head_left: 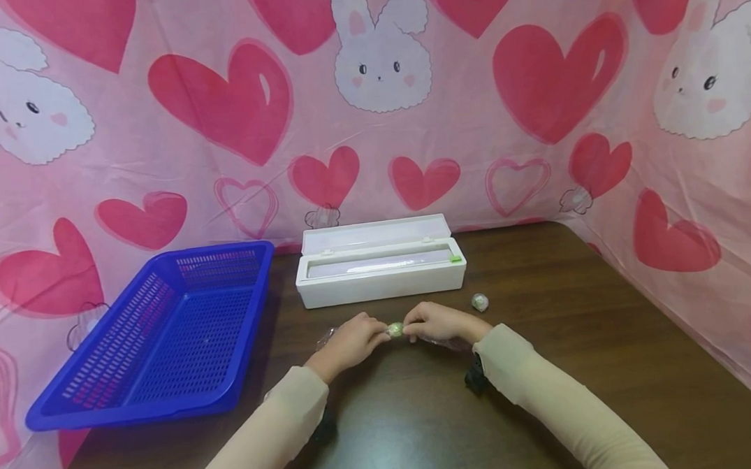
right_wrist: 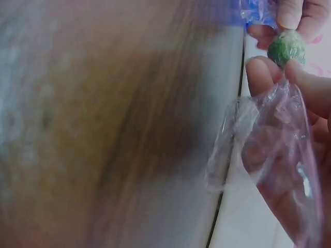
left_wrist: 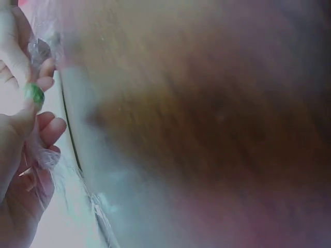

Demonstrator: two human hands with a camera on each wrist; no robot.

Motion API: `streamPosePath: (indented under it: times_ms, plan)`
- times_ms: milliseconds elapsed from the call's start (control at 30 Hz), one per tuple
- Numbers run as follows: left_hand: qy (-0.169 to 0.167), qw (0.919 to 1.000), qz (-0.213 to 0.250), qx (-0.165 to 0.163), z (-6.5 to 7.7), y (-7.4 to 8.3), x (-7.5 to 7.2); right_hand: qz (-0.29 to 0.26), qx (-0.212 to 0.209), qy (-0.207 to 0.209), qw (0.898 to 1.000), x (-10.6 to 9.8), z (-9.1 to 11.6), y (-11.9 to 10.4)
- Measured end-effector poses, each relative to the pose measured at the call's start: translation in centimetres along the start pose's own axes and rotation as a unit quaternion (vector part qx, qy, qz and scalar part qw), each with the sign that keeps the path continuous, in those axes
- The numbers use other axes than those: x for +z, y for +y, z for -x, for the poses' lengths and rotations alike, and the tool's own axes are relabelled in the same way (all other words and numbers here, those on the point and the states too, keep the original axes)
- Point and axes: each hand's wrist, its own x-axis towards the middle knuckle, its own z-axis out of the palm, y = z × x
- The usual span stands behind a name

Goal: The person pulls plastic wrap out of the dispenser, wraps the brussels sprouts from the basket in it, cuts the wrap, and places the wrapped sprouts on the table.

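Both hands meet over the table around a small round green item [head_left: 395, 329] covered in clear cling film, which looks like a Brussels sprout. With thumb and fingers, the left hand [head_left: 349, 342] pinches the film at one side of it. At its other side the right hand [head_left: 441, 322] pinches the twisted film. Loose cling film [right_wrist: 279, 119] trails over the right palm in the right wrist view. In the left wrist view the green item [left_wrist: 34, 96] shows between the fingertips. Another wrapped ball [head_left: 480, 302] lies on the table beyond the right hand.
A white cling film dispenser [head_left: 380, 284] stands behind the hands, its lid raised and a green slider [head_left: 455, 258] at its right end. To the left sits a blue plastic basket [head_left: 245, 352]. A pink curtain with hearts and rabbits [head_left: 371, 137] hangs behind the brown table [head_left: 574, 324].
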Motion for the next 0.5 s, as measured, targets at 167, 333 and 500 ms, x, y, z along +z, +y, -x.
streamPosePath:
  times_ms: [167,333,500]
  plan:
    - [0.016,0.9996,-0.021,0.010,0.20,-0.06,-0.03,-0.009,-0.001,-0.008,1.000,0.06,0.02,-0.01]
    - [0.035,0.9986,-0.032,0.022,0.38,-0.14,-0.21,-0.001,-0.008,0.004,1.000,0.17,-0.13,0.11]
    - [0.024,0.9993,-0.025,0.015,0.38,-0.19,-0.28,0.001,0.010,0.025,1.000,0.20,-0.23,0.16]
